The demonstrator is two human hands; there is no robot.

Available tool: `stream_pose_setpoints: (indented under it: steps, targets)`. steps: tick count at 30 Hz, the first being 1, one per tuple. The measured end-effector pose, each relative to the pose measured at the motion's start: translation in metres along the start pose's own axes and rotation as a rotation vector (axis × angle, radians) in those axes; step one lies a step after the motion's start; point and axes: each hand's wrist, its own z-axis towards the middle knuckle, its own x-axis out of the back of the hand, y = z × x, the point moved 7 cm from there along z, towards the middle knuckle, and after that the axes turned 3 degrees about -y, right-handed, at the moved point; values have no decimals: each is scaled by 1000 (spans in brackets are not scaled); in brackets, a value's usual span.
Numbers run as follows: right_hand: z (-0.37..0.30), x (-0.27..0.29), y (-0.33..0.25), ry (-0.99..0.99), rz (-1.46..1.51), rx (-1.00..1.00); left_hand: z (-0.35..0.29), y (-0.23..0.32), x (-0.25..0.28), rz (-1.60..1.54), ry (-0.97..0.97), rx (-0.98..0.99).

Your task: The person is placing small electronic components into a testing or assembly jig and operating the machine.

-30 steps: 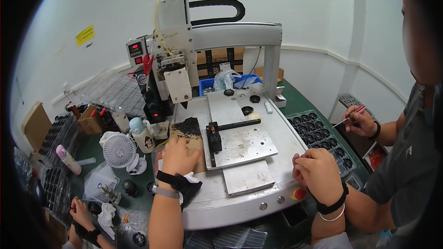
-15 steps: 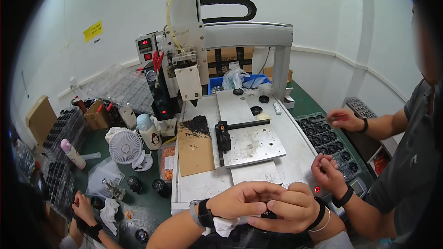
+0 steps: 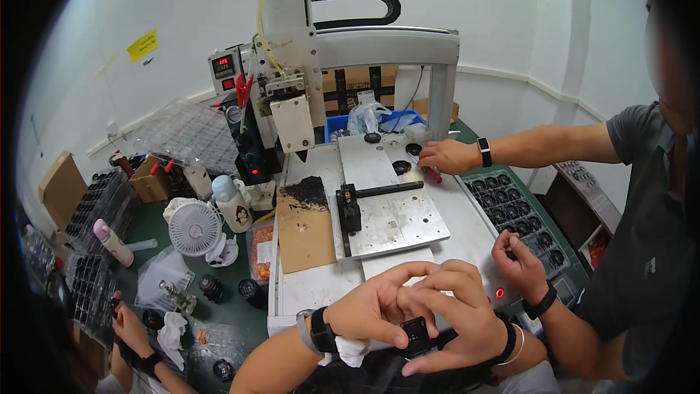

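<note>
Above the front edge of the machine, my left hand (image 3: 375, 311) is closed with its thumb and fingers on a small black square part (image 3: 417, 337) with small light dots on its face. My right hand (image 3: 467, 314) is beside it, fingers spread and curved around the part. Its upper fingers overlap my left fingers; its thumb is below the part, apart from it. Whether those upper fingers touch the part is hidden. White cloth (image 3: 354, 351) hangs at my left wrist. In front of my hands is the machine's metal plate (image 3: 401, 230), carrying a black clamp (image 3: 351, 210).
To the right, a co-worker's hand (image 3: 448, 155) holds a red-handled tool (image 3: 434, 175) over the machine bed, next to a tray of round black parts (image 3: 503, 201). Another person's hand (image 3: 130, 325) is at lower left. A fan (image 3: 195, 230) and bottle (image 3: 232, 208) stand left.
My right hand has opened from around the part, and more of the part shows. The right co-worker's far hand has reached left onto the machine bed with the red-handled tool.
</note>
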Motion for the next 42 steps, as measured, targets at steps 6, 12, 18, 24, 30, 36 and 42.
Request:
stream_pose_setpoints:
  steps: [6,12,18,24,30,36,42]
  targets:
    - [-1,-7,-2,-70,40,33,3,5,-6,19,-40,-17]
    - [13,-4,-10,-51,-21,58,-1,14,-5,1,-90,-99]
    - [35,3,-8,-230,478,-320,-1,18,14,455,137,-177]
    - [106,-1,33,-37,801,-575,10,-13,7,1692,157,-31]
    - [145,-61,139,-159,848,-724,-19,-41,-13,2307,333,53]
    - [173,-119,211,-305,843,-824,-26,-53,-8,2209,392,152]
    - [197,-152,238,-485,760,-839,-26,-69,-6,2152,360,202]
